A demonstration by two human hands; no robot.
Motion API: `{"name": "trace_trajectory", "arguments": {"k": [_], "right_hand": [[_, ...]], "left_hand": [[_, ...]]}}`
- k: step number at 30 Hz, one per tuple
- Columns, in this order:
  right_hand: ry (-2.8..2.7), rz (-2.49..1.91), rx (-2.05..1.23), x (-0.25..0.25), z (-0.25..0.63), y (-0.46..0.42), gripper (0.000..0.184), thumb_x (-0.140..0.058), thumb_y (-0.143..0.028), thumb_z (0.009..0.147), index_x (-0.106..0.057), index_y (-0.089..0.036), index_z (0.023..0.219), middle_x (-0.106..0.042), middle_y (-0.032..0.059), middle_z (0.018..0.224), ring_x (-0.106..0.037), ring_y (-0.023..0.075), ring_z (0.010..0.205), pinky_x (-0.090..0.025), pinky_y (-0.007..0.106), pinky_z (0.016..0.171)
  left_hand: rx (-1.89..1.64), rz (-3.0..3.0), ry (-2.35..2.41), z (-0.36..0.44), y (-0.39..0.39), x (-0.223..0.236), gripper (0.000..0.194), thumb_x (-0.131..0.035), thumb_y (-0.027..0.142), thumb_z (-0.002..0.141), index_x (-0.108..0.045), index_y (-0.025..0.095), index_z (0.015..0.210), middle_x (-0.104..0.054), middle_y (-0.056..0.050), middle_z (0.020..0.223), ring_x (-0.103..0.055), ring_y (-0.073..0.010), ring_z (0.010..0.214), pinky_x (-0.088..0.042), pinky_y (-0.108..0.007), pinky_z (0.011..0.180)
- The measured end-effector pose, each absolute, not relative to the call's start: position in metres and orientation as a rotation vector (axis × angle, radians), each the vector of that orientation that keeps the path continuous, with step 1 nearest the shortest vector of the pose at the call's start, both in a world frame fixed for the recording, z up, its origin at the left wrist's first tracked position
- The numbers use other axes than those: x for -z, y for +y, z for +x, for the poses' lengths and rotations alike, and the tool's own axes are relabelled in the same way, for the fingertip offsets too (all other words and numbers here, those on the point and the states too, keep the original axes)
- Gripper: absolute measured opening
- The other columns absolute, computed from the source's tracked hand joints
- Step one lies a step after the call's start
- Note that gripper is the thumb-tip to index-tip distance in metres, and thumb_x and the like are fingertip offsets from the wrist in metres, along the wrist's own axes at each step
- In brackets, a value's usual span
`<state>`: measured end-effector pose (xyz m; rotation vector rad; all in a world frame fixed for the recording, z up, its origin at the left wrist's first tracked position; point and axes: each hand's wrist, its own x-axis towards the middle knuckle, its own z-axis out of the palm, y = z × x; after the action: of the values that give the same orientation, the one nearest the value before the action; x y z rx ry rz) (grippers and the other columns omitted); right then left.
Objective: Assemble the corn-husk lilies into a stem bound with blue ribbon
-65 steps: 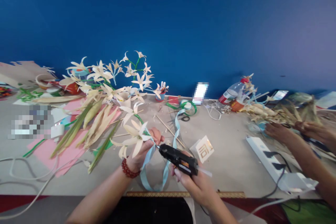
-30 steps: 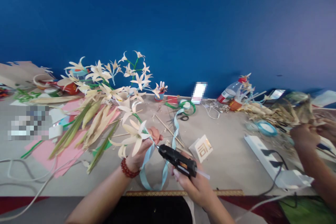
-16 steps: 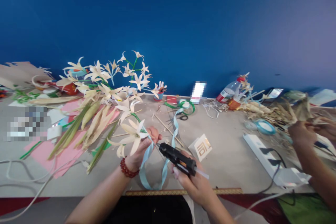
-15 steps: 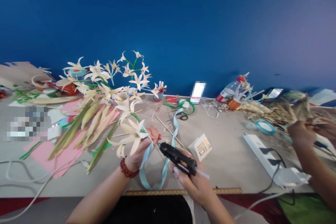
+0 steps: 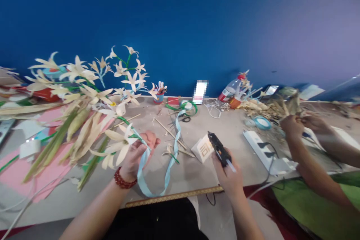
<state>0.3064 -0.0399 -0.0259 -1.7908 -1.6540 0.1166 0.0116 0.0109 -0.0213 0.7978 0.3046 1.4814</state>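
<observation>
My left hand (image 5: pixel 140 154) is closed around the stem of a cream husk flower (image 5: pixel 121 143), which tilts up to the left. A light blue ribbon (image 5: pixel 143 183) hangs from that stem, loops down near the table's front edge and runs back to its roll. In my right hand (image 5: pixel 229 174) is a black glue gun (image 5: pixel 219 149), its nozzle pointing away from me beside a white card with a gold pattern (image 5: pixel 203 149). Between my hands a small flower piece with a green stem (image 5: pixel 170 153) lies on the table.
More husk flowers (image 5: pixel 84 78) stand at the back left over pink paper (image 5: pixel 53 172). A power strip (image 5: pixel 260 152) with plugged cables lies to the right. Beyond it a co-worker's hands (image 5: pixel 294 125) handle dry husk. A bottle (image 5: pixel 229 90) and phone (image 5: pixel 200 92) stand against the wall.
The glue gun has moved right, away from the flower stem toward the white card. The camera view has turned right. The small green-stemmed flower piece between my hands is now uncovered.
</observation>
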Motion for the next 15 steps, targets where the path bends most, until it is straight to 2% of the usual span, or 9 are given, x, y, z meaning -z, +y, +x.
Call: {"name": "trace_trajectory", "arguments": {"k": [4,10,15], "right_hand": [[-1.701,-2.102,0.143,0.049,0.345,-0.039,0.035,-0.045,-0.040,0.092,-0.055,-0.016,0.115,-0.069,0.0103,0.084,-0.065,0.0269,0.070,-0.045,0.032,0.058],[-1.962,-2.015,0.186,0.083,0.362,-0.030,0.033,-0.044,-0.022,0.085,-0.050,-0.014,0.117,-0.066,0.0148,0.099,-0.062,0.0301,0.093,-0.049,0.040,0.076],[-2.087,-2.009,0.214,0.081,0.360,-0.025,0.040,-0.051,-0.017,0.078,-0.051,-0.013,0.118,-0.065,0.0143,0.103,-0.059,0.0313,0.095,-0.047,0.044,0.084]], "left_hand": [[-1.478,0.782,0.348,0.012,0.011,0.022,0.016,-0.074,0.032,0.076,-0.063,0.020,0.072,-0.047,0.001,0.073,-0.047,-0.0136,0.074,-0.044,-0.033,0.087],[-1.483,0.789,0.360,0.013,0.010,0.023,0.018,-0.074,0.032,0.075,-0.062,0.020,0.071,-0.049,0.001,0.073,-0.047,-0.0133,0.072,-0.044,-0.034,0.086],[-1.470,0.803,0.385,0.013,0.012,0.024,0.024,-0.075,0.035,0.074,-0.058,0.020,0.069,-0.046,0.002,0.071,-0.046,-0.0122,0.069,-0.045,-0.034,0.085]]}}
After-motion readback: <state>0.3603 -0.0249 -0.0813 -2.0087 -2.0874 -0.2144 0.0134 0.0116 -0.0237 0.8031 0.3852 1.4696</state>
